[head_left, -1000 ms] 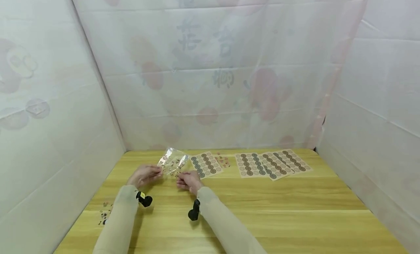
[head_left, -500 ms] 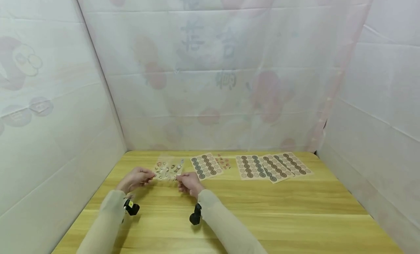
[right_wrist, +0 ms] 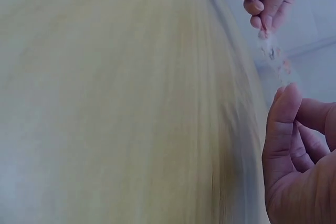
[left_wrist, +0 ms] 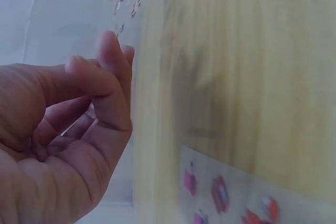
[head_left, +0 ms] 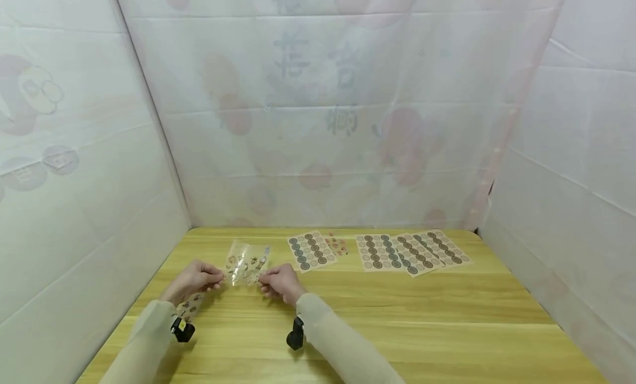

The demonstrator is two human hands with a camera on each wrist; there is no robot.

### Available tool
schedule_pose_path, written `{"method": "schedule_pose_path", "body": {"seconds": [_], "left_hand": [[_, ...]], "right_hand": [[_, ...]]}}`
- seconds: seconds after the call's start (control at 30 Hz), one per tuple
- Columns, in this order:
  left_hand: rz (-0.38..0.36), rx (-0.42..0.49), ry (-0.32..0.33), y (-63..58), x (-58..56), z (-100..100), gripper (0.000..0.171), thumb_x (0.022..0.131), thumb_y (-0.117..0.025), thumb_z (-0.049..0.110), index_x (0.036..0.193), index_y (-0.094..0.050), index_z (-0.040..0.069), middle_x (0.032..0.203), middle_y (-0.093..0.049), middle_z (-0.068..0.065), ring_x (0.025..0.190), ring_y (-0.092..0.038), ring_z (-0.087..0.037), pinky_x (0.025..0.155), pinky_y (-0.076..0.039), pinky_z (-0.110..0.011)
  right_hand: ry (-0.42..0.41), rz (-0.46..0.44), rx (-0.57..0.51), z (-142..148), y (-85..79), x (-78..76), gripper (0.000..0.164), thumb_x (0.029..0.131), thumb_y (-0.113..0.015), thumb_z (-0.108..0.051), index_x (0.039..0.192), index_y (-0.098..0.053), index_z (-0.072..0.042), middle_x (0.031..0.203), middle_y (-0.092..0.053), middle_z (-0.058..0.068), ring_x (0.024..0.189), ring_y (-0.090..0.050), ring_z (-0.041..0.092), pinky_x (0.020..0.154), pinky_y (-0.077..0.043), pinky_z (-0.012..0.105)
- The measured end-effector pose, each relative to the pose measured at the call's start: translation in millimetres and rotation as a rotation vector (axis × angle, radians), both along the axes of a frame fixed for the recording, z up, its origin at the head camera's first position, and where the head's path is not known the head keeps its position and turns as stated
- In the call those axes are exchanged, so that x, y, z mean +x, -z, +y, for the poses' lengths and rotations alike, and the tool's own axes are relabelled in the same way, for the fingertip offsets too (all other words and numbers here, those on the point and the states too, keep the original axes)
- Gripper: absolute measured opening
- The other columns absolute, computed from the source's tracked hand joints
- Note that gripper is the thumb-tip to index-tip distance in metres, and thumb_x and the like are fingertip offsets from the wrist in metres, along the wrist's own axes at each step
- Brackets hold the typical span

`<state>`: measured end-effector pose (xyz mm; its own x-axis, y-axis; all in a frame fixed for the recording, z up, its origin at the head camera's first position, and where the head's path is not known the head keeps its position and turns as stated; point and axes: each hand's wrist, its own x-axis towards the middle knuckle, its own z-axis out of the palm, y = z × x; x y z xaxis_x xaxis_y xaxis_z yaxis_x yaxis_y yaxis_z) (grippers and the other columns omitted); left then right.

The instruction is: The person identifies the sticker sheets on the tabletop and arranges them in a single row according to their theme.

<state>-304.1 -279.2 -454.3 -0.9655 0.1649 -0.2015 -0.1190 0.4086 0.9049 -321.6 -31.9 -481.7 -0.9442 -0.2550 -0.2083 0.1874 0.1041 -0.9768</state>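
A clear sheet of small colourful stickers (head_left: 250, 261) is stretched between both hands over the left part of the table. My left hand (head_left: 200, 279) pinches its near left corner between thumb and fingers. At the near right corner, my right hand (head_left: 282, 283) pinches it the same way. In the right wrist view, the sheet (right_wrist: 275, 59) spans the gap between the two hands' fingertips. A second clear sticker sheet (head_left: 191, 307) lies on the table, partly hidden by the left wrist and forearm; the left wrist view shows its red and pink stickers (left_wrist: 220, 192).
A paper sheet of round stickers (head_left: 311, 251) lies at the back, beside a small sheet with red stickers (head_left: 337, 244). Further right are several more round-sticker sheets (head_left: 379, 251), some overlapping. White curtains (head_left: 318, 152) enclose the wooden table (head_left: 397, 329) at the back and sides.
Both hands have drawn the clear sticker sheet left and toward the body, the left hand moving most. The sheet near the left forearm is now mostly covered by that arm.
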Motion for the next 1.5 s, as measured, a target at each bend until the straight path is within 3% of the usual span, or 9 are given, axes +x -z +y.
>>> {"method": "schedule_pose_path", "body": {"seconds": [0.13,0.3,0.47,0.73,1.0,1.13,1.33,1.5], "left_hand": [[0.012,-0.050,-0.051,1.9,11.2,-2,0.021,0.096,-0.059,0.006,0.106,-0.069,-0.011,0.081,-0.071,-0.010,0.065,-0.061,-0.012,0.053,-0.046,-0.021],[0.004,-0.047,-0.095,3.4,22.7,-2,0.017,0.096,-0.059,0.005,0.101,-0.068,-0.009,0.080,-0.070,-0.011,0.066,-0.061,-0.013,0.054,-0.048,-0.021],[-0.013,-0.030,-0.110,4.5,31.6,-6,0.015,0.096,-0.058,0.004,0.094,-0.067,-0.007,0.078,-0.069,-0.010,0.065,-0.059,-0.012,0.052,-0.047,-0.021],[-0.042,-0.012,-0.105,8.3,48.9,-12,0.017,0.097,-0.058,0.005,0.100,-0.067,-0.009,0.078,-0.069,-0.009,0.062,-0.058,-0.010,0.051,-0.047,-0.020],[-0.088,-0.006,-0.079,14.8,62.2,-15,0.017,0.096,-0.058,0.005,0.097,-0.069,-0.008,0.076,-0.070,-0.007,0.059,-0.058,-0.007,0.049,-0.044,-0.018],[-0.093,0.031,-0.060,16.7,69.3,-20,0.018,0.096,-0.059,0.004,0.099,-0.069,-0.010,0.079,-0.071,-0.007,0.063,-0.062,-0.007,0.051,-0.047,-0.017],[-0.122,0.101,0.019,15.8,78.6,-29,0.018,0.094,-0.060,0.002,0.099,-0.068,-0.013,0.079,-0.072,-0.006,0.061,-0.062,-0.004,0.054,-0.052,-0.016],[-0.169,0.122,0.037,14.1,83.7,-32,0.016,0.093,-0.061,0.001,0.100,-0.067,-0.013,0.080,-0.073,-0.009,0.061,-0.065,-0.005,0.056,-0.053,-0.016]], "right_hand": [[-0.012,0.010,0.013,-3,-3.0,7.4,0.010,0.090,-0.068,-0.006,0.092,-0.072,0.003,0.081,-0.073,0.016,0.054,-0.061,0.008,0.050,-0.054,0.020],[-0.007,0.001,0.039,-6,-5.9,16.4,0.014,0.091,-0.067,-0.010,0.097,-0.073,0.001,0.080,-0.072,0.015,0.055,-0.063,0.009,0.051,-0.055,0.022],[0.006,-0.007,0.000,-10,-5.1,25.0,0.009,0.089,-0.069,-0.006,0.093,-0.073,0.001,0.082,-0.073,0.017,0.055,-0.064,0.008,0.051,-0.055,0.020],[0.003,-0.020,-0.007,-12,-4.7,42.1,0.009,0.089,-0.068,-0.006,0.092,-0.073,0.000,0.077,-0.073,0.013,0.057,-0.068,0.010,0.053,-0.057,0.023],[-0.018,-0.022,0.052,-11,-7.4,54.7,0.006,0.087,-0.069,-0.007,0.087,-0.074,-0.003,0.073,-0.072,0.010,0.057,-0.067,0.011,0.050,-0.056,0.022],[-0.080,-0.019,0.083,-8,-6.5,59.9,0.010,0.088,-0.069,-0.009,0.085,-0.075,-0.002,0.071,-0.072,0.010,0.056,-0.068,0.011,0.051,-0.056,0.022],[-0.185,0.016,0.102,-5,-6.9,70.9,0.012,0.089,-0.068,-0.008,0.085,-0.075,0.001,0.071,-0.072,0.011,0.057,-0.069,0.014,0.051,-0.057,0.025],[-0.213,0.024,0.129,-8,-8.4,80.7,0.011,0.088,-0.069,-0.007,0.083,-0.075,0.000,0.068,-0.071,0.011,0.053,-0.067,0.013,0.048,-0.056,0.024]]}}
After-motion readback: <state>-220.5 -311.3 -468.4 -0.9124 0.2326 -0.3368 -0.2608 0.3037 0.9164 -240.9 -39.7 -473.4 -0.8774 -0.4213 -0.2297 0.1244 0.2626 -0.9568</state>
